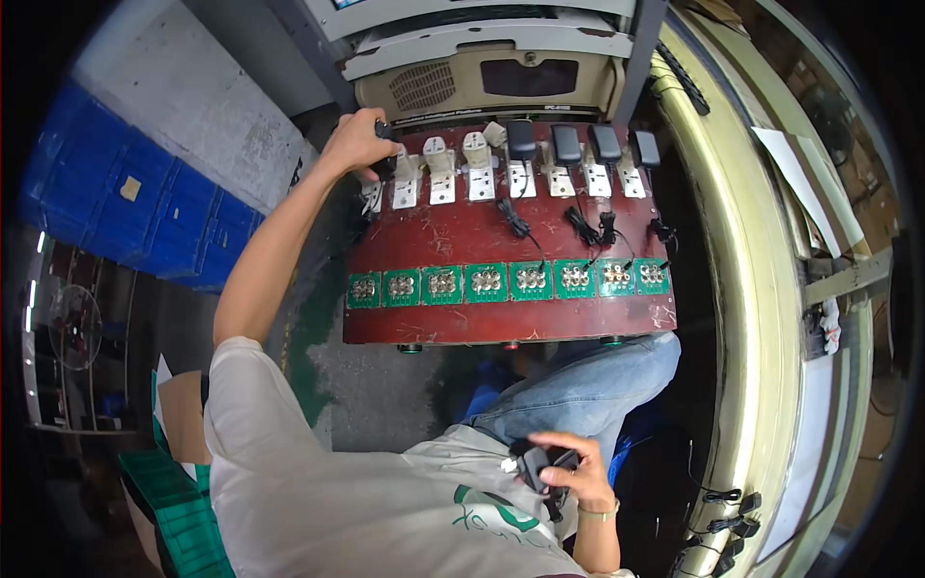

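At the far left end of the red test board (434,231), my left hand (358,144) is closed around a black power adapter (384,130) at the leftmost socket. Whether its pins are seated is hidden. Close to my lap, my right hand (576,467) holds black power adapters (533,468), one with a white plug end. White socket adapters (476,151) stand beside the left hand. Further right, black adapters (566,146) sit in the sockets, with bundled black cables (582,227) hanging below them. A row of green circuit boards (487,283) with metal connectors lines the near part.
Behind the board stands a beige equipment case (405,89) in a rack. Blue bins (145,207) are stacked at left. On the right runs a pale yellow rail (747,385), with more black adapters (742,526) near its lower end. A green crate (173,511) is at lower left.
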